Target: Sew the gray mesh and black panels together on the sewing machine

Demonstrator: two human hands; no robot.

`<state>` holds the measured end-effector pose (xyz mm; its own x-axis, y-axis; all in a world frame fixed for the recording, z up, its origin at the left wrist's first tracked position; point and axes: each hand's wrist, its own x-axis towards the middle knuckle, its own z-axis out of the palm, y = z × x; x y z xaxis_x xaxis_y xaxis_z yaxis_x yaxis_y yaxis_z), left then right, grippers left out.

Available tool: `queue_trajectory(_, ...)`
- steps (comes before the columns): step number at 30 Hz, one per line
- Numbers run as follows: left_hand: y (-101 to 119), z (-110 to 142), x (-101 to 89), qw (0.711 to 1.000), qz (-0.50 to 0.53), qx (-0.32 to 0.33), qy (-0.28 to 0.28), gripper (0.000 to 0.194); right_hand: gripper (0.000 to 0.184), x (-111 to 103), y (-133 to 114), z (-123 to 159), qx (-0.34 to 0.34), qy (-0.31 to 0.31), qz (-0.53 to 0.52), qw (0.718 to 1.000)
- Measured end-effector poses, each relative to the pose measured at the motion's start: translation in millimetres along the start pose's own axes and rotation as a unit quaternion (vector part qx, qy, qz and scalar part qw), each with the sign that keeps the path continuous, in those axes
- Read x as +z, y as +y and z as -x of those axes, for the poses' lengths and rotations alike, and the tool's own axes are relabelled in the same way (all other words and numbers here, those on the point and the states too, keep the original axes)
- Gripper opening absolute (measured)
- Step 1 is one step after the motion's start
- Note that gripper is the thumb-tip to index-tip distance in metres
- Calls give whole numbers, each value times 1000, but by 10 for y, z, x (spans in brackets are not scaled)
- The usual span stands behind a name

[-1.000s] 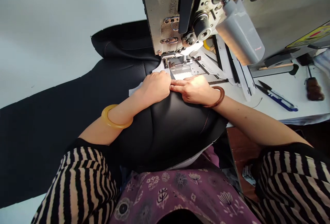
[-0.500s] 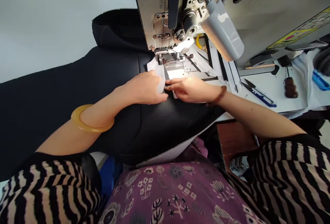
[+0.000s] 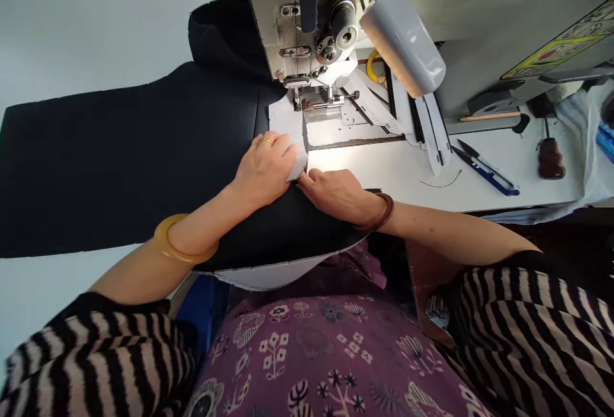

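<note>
A large sheet of black leather-like material [image 3: 144, 155] lies under the sewing machine [image 3: 273, 20] and spreads left and down to my lap. On it, a pale grey woven strip [image 3: 284, 116] runs from the presser foot [image 3: 297, 102] to my hands. My left hand [image 3: 266, 171], wearing a ring, is closed with bent fingers on the strip's near end. Just right of it, my right hand [image 3: 338, 193] pinches the edge of the black material, its fingertips close to the strip's corner. The undersides of both hands are hidden.
A grey lamp [image 3: 405, 33] hangs right of the needle area. On the white table [image 3: 378, 161] lie white strips [image 3: 432, 132], blue-handled thread snips [image 3: 487, 171] and a brown-handled tool [image 3: 551, 158]. A yellow ring-shaped object [image 3: 371, 66] sits behind the needle area.
My right hand has drawn nearer to me, baring more white table beyond it. My left hand has turned and shows more of the strip. The black material has shifted and its left end shows.
</note>
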<state>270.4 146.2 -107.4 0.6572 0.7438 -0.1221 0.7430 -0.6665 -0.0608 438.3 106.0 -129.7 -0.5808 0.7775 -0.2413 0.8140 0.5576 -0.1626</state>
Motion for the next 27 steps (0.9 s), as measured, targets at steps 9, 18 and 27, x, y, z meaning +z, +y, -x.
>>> queue_trajectory(9,-265,-37,288,983,127,106,79,49,44,-15,20,-3,-8,-7,-1,1000)
queue_trajectory(18,-374,-21,226,982,73,173,30,57,43,-136,12,-30,-29,-35,0,999)
queue_trajectory(27,-307,-67,67,983,10,178,-47,53,41,-133,18,-39,-30,-53,5,998)
